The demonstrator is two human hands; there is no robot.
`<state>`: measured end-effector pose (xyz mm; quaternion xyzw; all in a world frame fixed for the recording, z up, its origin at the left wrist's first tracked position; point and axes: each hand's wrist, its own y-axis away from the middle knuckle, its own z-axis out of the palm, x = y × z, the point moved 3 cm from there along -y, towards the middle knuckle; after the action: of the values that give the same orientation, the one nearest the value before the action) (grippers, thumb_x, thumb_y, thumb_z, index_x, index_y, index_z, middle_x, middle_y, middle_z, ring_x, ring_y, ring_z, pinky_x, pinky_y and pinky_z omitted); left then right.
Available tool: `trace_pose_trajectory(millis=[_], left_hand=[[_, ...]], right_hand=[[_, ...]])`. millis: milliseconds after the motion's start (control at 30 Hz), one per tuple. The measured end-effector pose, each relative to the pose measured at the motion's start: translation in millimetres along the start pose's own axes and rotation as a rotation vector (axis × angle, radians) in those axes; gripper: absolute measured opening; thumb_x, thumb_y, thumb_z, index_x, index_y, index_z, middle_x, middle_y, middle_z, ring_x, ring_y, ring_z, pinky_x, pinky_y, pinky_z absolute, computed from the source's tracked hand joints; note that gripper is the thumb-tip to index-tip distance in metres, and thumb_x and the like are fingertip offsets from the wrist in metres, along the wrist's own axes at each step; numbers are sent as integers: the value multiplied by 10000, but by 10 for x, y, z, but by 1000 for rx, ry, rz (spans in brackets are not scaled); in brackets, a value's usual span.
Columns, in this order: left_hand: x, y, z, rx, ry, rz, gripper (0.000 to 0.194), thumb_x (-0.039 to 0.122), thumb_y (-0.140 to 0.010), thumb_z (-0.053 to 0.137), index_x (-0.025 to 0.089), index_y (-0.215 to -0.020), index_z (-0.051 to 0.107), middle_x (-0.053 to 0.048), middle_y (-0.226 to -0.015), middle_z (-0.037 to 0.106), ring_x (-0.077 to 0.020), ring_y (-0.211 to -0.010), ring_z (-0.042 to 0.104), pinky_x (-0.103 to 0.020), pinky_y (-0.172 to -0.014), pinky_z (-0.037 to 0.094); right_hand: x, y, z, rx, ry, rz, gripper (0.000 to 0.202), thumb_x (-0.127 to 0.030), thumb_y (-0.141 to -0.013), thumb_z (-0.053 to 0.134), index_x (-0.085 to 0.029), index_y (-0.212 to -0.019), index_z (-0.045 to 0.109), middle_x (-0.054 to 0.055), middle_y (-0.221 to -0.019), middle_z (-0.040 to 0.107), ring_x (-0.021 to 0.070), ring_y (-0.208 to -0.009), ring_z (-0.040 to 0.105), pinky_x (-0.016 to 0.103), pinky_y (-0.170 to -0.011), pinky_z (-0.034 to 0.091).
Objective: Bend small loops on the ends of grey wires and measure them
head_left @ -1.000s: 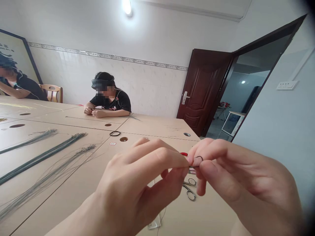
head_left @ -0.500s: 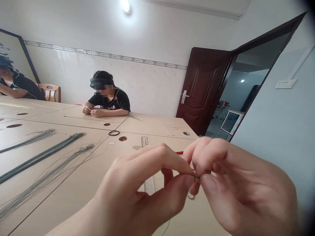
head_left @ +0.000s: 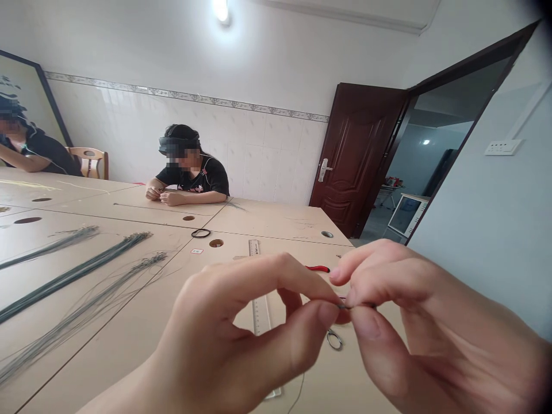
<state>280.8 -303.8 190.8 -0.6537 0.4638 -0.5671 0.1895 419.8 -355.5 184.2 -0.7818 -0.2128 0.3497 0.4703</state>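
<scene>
Close in front of me, my left hand (head_left: 250, 310) pinches a thin dark cord (head_left: 344, 307) between thumb and forefinger. My right hand (head_left: 414, 310) grips the same cord just to the right, also with thumb and forefinger, and the fingertips of both hands nearly meet. A short dark end pokes out past the right fingertips. Below my left hand a fine strand (head_left: 301, 391) trails down; whether it joins the pinched piece cannot be made out. A clear ruler (head_left: 255, 313) lies under my left hand, partly hidden. Beside the fingertips is a metal loop (head_left: 334, 339) on the table.
Bundles of grey-green cords (head_left: 77, 273) lie on the left of the table (head_left: 142, 345). A red-handled tool (head_left: 319, 268), a black ring (head_left: 200, 233) and a roll of tape (head_left: 326, 234) lie farther off. Two people sit opposite; one person (head_left: 190, 167) works with both hands.
My right hand has shifted slightly right, and its fingers have spread a little away from the pinch. More of the red handle and metal loop shows. Both hands keep pinching the cord.
</scene>
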Motion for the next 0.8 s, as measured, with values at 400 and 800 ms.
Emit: trace_pose_trajectory(millis=[400, 800], left_hand=[[22, 20, -4, 12, 49, 17, 155, 6, -706, 612, 153, -715, 660, 29, -592, 667, -93, -550, 625, -124, -506, 502], [23, -4, 8, 18, 25, 17, 151, 13, -696, 614, 160, -691, 650, 32, -569, 657, -88, -527, 612, -120, -464, 482]], right_hand=[[-65, -25, -19, 67, 78, -104, 122, -172, -796, 550, -228, -689, 557, -7, -671, 581, 153, -699, 576, 299, -656, 547], [-58, -49, -31, 30, 87, -128, 98, -177, -789, 537, -236, -713, 558, -6, -674, 581, 154, -696, 576, 307, -664, 550]])
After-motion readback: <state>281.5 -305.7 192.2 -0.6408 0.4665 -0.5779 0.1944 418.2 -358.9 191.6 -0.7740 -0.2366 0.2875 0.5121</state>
